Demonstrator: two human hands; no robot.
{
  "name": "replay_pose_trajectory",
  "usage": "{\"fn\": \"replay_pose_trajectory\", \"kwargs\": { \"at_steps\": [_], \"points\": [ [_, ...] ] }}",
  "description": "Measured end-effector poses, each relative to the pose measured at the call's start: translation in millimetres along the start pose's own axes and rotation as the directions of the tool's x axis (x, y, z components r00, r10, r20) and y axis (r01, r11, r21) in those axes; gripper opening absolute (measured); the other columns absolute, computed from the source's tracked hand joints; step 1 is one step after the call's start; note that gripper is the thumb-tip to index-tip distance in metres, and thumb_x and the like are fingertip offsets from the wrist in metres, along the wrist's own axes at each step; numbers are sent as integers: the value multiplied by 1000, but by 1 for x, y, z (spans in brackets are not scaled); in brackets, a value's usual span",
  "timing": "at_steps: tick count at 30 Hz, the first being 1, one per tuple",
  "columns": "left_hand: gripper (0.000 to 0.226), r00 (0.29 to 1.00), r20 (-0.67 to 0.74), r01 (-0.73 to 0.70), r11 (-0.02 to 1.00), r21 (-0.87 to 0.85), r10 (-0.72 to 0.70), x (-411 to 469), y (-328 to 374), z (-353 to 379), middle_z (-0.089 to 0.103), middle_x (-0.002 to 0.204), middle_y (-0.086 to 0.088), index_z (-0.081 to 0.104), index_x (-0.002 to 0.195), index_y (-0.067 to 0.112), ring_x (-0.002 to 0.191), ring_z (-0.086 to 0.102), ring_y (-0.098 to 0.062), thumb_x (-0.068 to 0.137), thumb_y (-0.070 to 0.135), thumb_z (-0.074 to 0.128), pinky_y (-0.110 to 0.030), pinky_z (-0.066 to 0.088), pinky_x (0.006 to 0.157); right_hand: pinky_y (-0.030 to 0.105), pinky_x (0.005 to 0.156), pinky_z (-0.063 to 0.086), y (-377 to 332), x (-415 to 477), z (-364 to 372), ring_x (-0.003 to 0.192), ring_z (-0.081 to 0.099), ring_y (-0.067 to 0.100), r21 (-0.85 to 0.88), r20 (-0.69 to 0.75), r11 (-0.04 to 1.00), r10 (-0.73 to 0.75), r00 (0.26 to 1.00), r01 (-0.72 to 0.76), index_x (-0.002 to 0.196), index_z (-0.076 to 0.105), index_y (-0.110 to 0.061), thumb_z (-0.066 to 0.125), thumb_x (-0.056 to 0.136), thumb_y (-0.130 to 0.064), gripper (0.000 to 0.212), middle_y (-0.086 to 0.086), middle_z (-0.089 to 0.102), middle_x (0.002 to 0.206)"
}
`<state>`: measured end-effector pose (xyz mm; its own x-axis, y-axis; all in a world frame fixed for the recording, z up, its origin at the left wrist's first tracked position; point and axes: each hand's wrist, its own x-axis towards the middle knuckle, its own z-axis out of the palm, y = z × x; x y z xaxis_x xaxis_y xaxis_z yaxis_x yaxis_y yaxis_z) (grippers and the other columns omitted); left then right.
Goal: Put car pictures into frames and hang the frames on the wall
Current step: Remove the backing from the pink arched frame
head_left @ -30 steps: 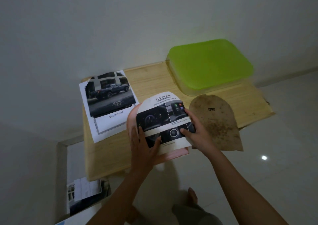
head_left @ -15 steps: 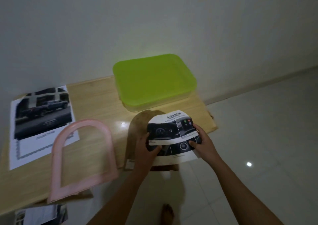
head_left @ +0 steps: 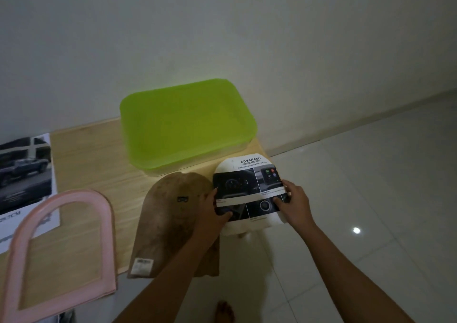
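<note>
Two bare hands are shown holding an arch-cut car picture (head_left: 247, 186), a printed sheet headed ADVANCED with dashboard photographs. Its left edge is pinched by the left hand (head_left: 212, 214), thumb laid on the printed face. Its right edge is gripped the same way by the right hand (head_left: 294, 204).

The picture is held at the near right corner of a wooden table (head_left: 91, 154), partly out past the table's edge. Just to its left, a brown arch-shaped backing board (head_left: 168, 218) is laid flat, overhanging the near edge. Whether sheet and board touch cannot be told.

At the near left, a pink arch-shaped frame (head_left: 61, 248) is laid flat with nothing in it, its curved top overlapping a truck printout (head_left: 22, 174). A box with a lime-green lid (head_left: 188, 122) is set at the far side, against the wall.

The step in hand is judged to be fitting the picture to the backing board. It would be done best if the curved tops are turned the same way and the edges lined up before either grip is loosened. The thin sheet should be kept taut, since creasing is likely.
</note>
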<state>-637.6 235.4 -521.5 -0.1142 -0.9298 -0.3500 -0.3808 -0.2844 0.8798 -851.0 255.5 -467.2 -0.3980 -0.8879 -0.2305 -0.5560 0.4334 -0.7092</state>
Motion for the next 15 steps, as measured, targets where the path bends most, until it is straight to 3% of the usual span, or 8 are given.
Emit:
{"fn": "replay_pose_trajectory", "kwargs": {
  "at_steps": [3, 5, 7, 10, 15],
  "points": [
    [75, 1000, -24, -14, 994, 106, 16, -5, 24, 5, 41, 131, -7, 35, 139, 16, 119, 46, -23, 73, 14, 73, -38, 43, 102, 22, 87, 36, 2, 7, 0, 103, 53, 25, -7, -10, 1000, 12, 1000, -12, 128, 49, -11, 63, 82, -2, 50, 17, 48, 117],
    [72, 999, -28, -29, 981, 193, 35, -6, 28, 9, 35, 133, -8, 33, 140, 12, 122, 40, -21, 78, 11, 70, -24, 35, 102, 20, 88, 34, 2, 11, 0, 108, 52, 28, -5, -15, 1000, 25, 1000, -25, 130, 48, -10, 62, 83, -2, 49, 18, 45, 120],
    [70, 998, -26, -51, 964, 261, 60, -8, 27, 11, 31, 135, -9, 32, 141, 12, 123, 35, -20, 80, 12, 68, -20, 29, 100, 21, 89, 34, 3, 13, 1, 110, 51, 27, -7, -12, 999, 40, 999, -40, 130, 48, -11, 62, 83, -3, 50, 16, 44, 122],
    [71, 996, -36, -68, 950, 306, 82, -9, 27, 12, 28, 138, -8, 31, 141, 11, 125, 31, -19, 80, 15, 68, -17, 24, 101, 27, 95, 38, 5, 14, 4, 113, 47, 28, -30, -11, 999, 39, 999, -39, 129, 49, -12, 64, 82, -4, 50, 15, 44, 120],
    [70, 996, -21, -72, 922, 381, 86, -9, 30, 10, 27, 139, -9, 29, 142, 11, 128, 30, -21, 83, 20, 66, -27, 27, 108, 33, 95, 37, 7, 11, 6, 116, 38, 28, -132, -23, 991, 26, 999, -28, 126, 51, -13, 64, 82, -10, 45, 16, 45, 119]
  ]
}}
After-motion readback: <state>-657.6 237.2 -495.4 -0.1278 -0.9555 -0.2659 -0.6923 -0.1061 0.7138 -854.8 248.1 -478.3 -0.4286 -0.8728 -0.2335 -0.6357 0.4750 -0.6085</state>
